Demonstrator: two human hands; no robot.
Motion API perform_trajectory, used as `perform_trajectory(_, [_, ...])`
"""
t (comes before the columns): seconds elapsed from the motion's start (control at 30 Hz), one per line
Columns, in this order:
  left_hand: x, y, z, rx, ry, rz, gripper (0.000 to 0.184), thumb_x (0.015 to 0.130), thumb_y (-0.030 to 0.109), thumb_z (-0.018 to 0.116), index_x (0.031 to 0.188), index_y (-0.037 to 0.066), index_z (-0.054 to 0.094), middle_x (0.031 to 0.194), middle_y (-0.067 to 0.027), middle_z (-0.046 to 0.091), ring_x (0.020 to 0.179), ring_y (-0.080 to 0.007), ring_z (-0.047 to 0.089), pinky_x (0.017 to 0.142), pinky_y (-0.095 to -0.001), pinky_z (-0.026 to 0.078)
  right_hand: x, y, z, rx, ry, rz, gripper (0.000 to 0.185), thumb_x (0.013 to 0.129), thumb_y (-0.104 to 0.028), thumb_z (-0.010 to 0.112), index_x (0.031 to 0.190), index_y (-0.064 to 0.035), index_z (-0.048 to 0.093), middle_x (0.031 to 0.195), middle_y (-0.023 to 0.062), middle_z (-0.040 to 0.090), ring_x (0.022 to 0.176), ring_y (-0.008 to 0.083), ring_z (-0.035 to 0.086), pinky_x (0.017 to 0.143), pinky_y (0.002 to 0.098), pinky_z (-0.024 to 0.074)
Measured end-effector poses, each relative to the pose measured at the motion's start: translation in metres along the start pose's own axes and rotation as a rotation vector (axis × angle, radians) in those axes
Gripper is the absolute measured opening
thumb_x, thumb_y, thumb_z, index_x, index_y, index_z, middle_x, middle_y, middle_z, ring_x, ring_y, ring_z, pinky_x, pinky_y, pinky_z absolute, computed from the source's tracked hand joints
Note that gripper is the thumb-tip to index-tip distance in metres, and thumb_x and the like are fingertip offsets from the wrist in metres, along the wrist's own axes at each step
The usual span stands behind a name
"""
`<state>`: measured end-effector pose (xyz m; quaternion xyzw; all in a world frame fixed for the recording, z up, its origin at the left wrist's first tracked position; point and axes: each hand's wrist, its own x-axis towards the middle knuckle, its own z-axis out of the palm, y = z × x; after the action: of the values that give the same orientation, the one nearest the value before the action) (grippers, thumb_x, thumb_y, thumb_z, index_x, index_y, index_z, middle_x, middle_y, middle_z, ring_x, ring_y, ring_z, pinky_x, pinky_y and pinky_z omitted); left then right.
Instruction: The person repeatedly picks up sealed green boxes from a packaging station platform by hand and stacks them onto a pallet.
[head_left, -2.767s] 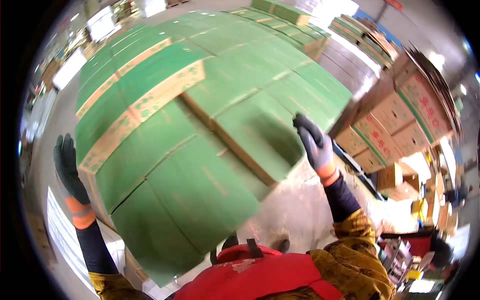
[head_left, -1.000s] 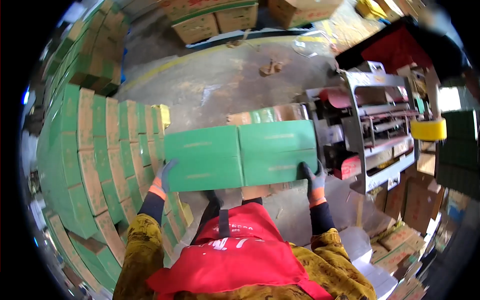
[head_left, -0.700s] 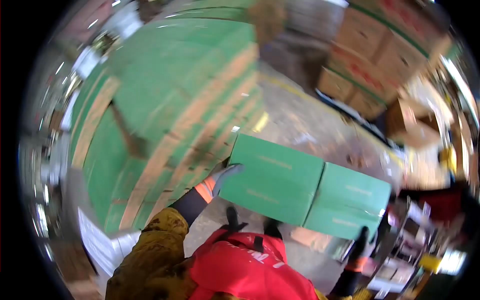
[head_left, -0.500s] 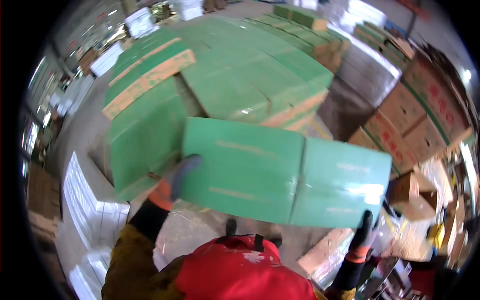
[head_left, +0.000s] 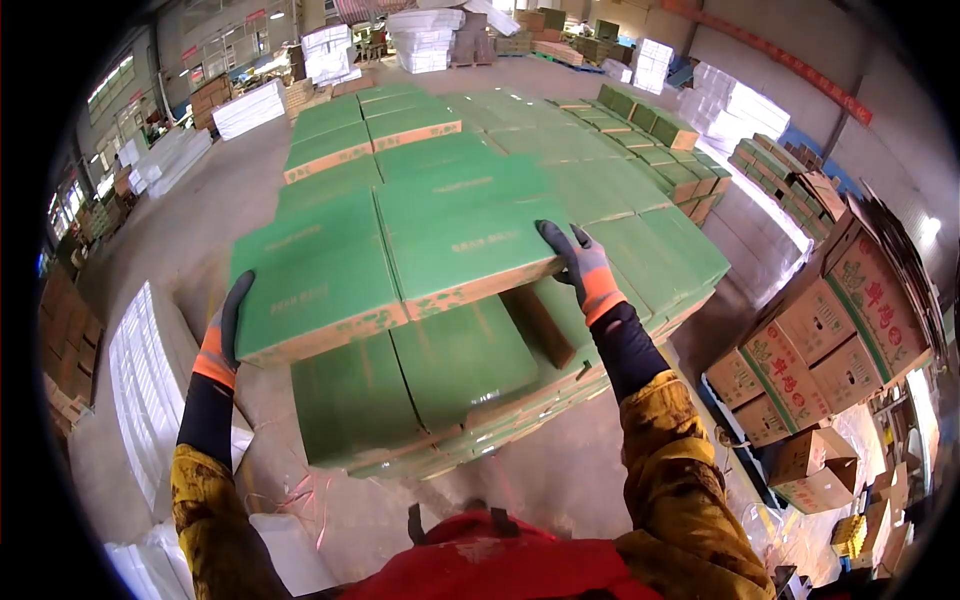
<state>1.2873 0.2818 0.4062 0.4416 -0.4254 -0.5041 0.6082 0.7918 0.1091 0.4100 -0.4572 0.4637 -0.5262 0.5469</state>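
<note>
Two green-topped cartons, a left one (head_left: 315,270) and a right one (head_left: 470,222), sit side by side between my gloved hands. My left hand (head_left: 233,318) presses on the outer left end of the pair, its fingers along the edge. At the opposite end, my right hand (head_left: 575,262) grips the right carton's corner. Beneath and behind the pair spreads a large stack of green cartons (head_left: 650,250). A gap shows in the stack's top layer just below my right hand. Whether the held cartons rest on the stack is hard to tell.
Brown printed cartons (head_left: 815,325) stand on a pallet at the right, an open carton (head_left: 815,470) near them. White wrapped bundles (head_left: 150,385) lie at the left. More green cartons (head_left: 650,120) are stacked at the back right. Bare floor (head_left: 560,460) shows nearer my body.
The held pair of cartons has swung from the right, away from the stack's front, to over its left part. Both my hands have moved with it. The view has turned and tilted up.
</note>
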Motion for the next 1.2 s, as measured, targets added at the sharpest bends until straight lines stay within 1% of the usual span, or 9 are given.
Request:
perform_trajectory(0.13, [0.048, -0.028, -0.013, 0.214, 0.052, 0.035, 0.057, 0.091, 0.039, 0.054, 0.135, 0.003, 0.045, 0.127, -0.0081, 0.054, 0.114, -0.0153, 0.051, 0.097, -0.0273, 0.041, 0.085, 0.047, -0.006, -0.518, 0.018, -0.171, 0.095, 0.067, -0.059, 0.073, 0.127, 0.0106, 0.047, 0.12, 0.024, 0.058, 0.117, 0.0284, 0.053, 0.098, 0.0327, 0.0399])
perform_trajectory(0.23, [0.065, -0.032, -0.001, 0.174, 0.12, -0.101, 0.065, 0.088, 0.046, 0.056, 0.136, 0.004, 0.044, 0.126, -0.0076, 0.054, 0.11, -0.0151, 0.052, 0.092, -0.0266, 0.043, 0.127, 0.093, -0.011, -0.523, -0.037, -0.063, 0.055, 0.091, -0.034, 0.059, 0.129, 0.0039, 0.048, 0.118, 0.0067, 0.062, 0.107, 0.0112, 0.055, 0.1, 0.026, 0.0357])
perform_trajectory(0.33, [0.065, -0.03, -0.003, 0.115, 0.065, -0.229, 0.063, 0.089, 0.044, 0.056, 0.136, 0.003, 0.043, 0.128, -0.0082, 0.053, 0.112, -0.0156, 0.053, 0.093, -0.0269, 0.043, 0.128, 0.094, -0.022, -0.523, -0.073, -0.089, 0.102, 0.066, -0.065, 0.07, 0.128, 0.0112, 0.044, 0.121, 0.0245, 0.057, 0.117, 0.0296, 0.053, 0.098, 0.0339, 0.0402])
perform_trajectory(0.53, [0.068, -0.041, -0.027, -0.205, 0.014, -0.211, 0.051, 0.096, 0.033, 0.048, 0.137, 0.003, 0.04, 0.129, -0.0098, 0.053, 0.114, -0.0157, 0.052, 0.096, -0.0276, 0.043, 0.08, 0.074, -0.01, -0.176, 0.033, -0.248, 0.073, 0.081, -0.047, 0.067, 0.129, 0.0039, 0.047, 0.125, 0.0206, 0.055, 0.116, 0.0252, 0.053, 0.096, 0.032, 0.0408])
perform_trajectory(0.63, [0.077, -0.05, -0.117, 0.652, 0.169, -0.115, 0.051, 0.098, 0.034, 0.043, 0.142, 0.011, 0.034, 0.132, -0.013, 0.05, 0.115, -0.0162, 0.052, 0.091, -0.0267, 0.045, 0.019, 0.064, -0.041, -0.087, 0.056, -0.435, 0.049, 0.089, -0.028, 0.062, 0.125, 0.0035, 0.051, 0.12, 0.0181, 0.059, 0.112, 0.0242, 0.055, 0.095, 0.0308, 0.0416])
perform_trajectory(0.7, [0.079, -0.022, -0.09, 0.647, 0.665, -0.045, 0.052, 0.099, 0.036, 0.034, 0.143, 0.007, 0.032, 0.139, -0.0098, 0.044, 0.122, -0.0202, 0.046, 0.1, -0.0313, 0.035, -0.041, 0.061, -0.09, -0.207, -0.012, -0.49, 0.038, 0.096, -0.019, 0.052, 0.128, 0.0011, 0.049, 0.117, 0.0099, 0.06, 0.104, 0.0142, 0.059, 0.087, 0.0262, 0.0466])
perform_trajectory(0.9, [-0.061, -0.02, 0.278, 0.985, 0.097, 0.848, 0.048, 0.095, 0.019, 0.031, 0.136, -0.006, 0.038, 0.139, -0.0168, 0.043, 0.128, -0.0255, 0.042, 0.109, -0.0365, 0.03, -0.255, 0.151, -0.251, 0.038, 0.315, -0.075, 0.037, 0.096, -0.019, 0.051, 0.127, 0.0002, 0.051, 0.109, 0.0099, 0.064, 0.097, 0.0147, 0.061, 0.084, 0.0275, 0.0482])
perform_trajectory(1.1, [-0.127, -0.369, 0.462, 0.202, -1.093, -0.382, 0.052, 0.097, 0.033, 0.035, 0.137, 0.001, 0.036, 0.141, -0.0152, 0.039, 0.131, -0.0299, 0.037, 0.11, -0.0398, 0.027, -0.513, 0.249, -0.324, 0.028, 0.966, 0.216, 0.034, 0.094, -0.02, 0.053, 0.123, -0.002, 0.055, 0.107, 0.008, 0.064, 0.094, 0.0146, 0.061, 0.08, 0.0272, 0.0484])
perform_trajectory(1.2, [-0.201, -0.512, 0.535, 0.267, -1.167, -1.023, 0.054, 0.098, 0.044, 0.036, 0.139, 0.009, 0.036, 0.14, -0.0095, 0.042, 0.129, -0.0268, 0.041, 0.104, -0.0374, 0.036, -0.629, 0.285, -0.344, 0.008, 1.357, 0.275, 0.036, 0.095, -0.024, 0.052, 0.126, -0.0042, 0.053, 0.108, 0.0064, 0.063, 0.093, 0.0146, 0.06, 0.077, 0.0263, 0.0481])
